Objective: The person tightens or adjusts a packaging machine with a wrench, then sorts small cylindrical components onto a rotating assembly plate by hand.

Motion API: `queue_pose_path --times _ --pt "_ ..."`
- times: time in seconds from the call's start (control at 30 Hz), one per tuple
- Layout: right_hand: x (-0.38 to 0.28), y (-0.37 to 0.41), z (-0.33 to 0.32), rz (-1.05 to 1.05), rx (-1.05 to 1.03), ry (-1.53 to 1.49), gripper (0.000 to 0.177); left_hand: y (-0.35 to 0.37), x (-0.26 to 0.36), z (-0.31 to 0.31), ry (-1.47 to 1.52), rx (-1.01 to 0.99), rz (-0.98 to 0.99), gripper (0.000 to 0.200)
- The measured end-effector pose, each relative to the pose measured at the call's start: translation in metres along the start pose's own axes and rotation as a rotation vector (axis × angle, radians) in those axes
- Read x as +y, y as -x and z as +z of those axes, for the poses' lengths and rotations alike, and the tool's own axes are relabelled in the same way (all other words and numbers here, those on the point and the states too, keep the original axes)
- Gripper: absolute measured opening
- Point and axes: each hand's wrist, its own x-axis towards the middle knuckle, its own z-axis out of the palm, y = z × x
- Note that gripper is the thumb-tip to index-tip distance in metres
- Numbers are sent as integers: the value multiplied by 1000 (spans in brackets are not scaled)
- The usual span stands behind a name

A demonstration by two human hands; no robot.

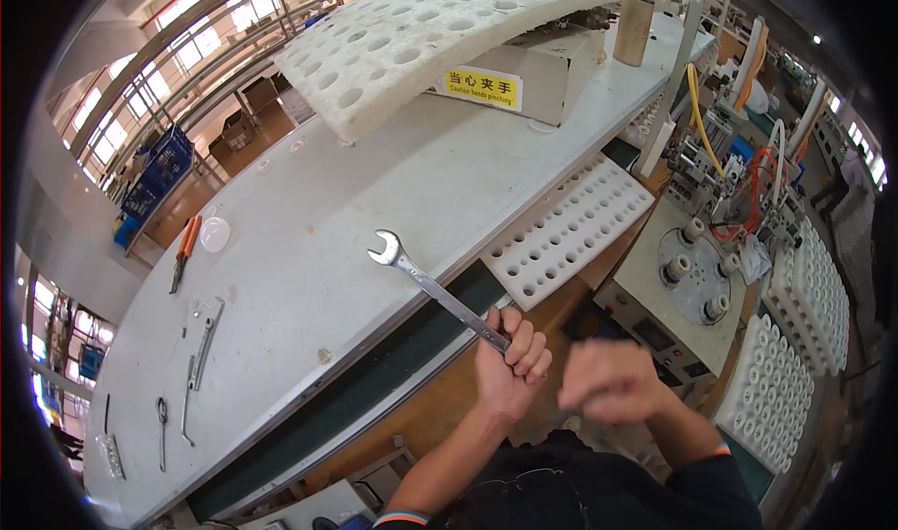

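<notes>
Head view: left hand point(513, 366) grips wrench point(438, 291) across table point(309, 221) edge — slackening could drop it; right hand point(613, 380) blurred, closure unclear.

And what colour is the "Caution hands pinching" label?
The warning label is mostly yellow with black lettering, seen best in the head view.

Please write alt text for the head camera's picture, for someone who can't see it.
A person's left hand grips a metal wrench at the edge of a long pale table, the right hand blurred beside it. Orange-handled pliers lie farther across the table; a white board full of holes rests above a yellow warning label.
</notes>
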Motion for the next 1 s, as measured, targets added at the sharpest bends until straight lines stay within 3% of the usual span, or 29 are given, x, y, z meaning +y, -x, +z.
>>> queue_pose_path --times 0.1,0.13,0.3,0.37,0.63,0.83,0.93,1.0 --pt "-19 64 -2 359 -408 -166 31 -5 -12 12 32 -38 -44 34" --pt "-25 77 2 376 -427 -166 33 -8 -18 16 21 -49 -53 34" --pt "-34 126 4 447 -342 -167 34 -18 -60 35 -43 -88 -158 34" --pt "-36 136 1 471 -286 94 32 -21 -79 40 -57 -79 -197 34" --pt "-32 206 -21 356 -321 -5 26 -28 -142 50 -112 -76 -282 32" --pt "-67 230 -47 325 32 42 20 -37 -165 57 -206 -159 -318 34" --pt "-90 233 -67 155 334 231 18 -40 -171 62 -267 -170 -319 34" --pt "-106 230 -77 163 407 277 19 -40 -177 64 -292 -176 -321 35"
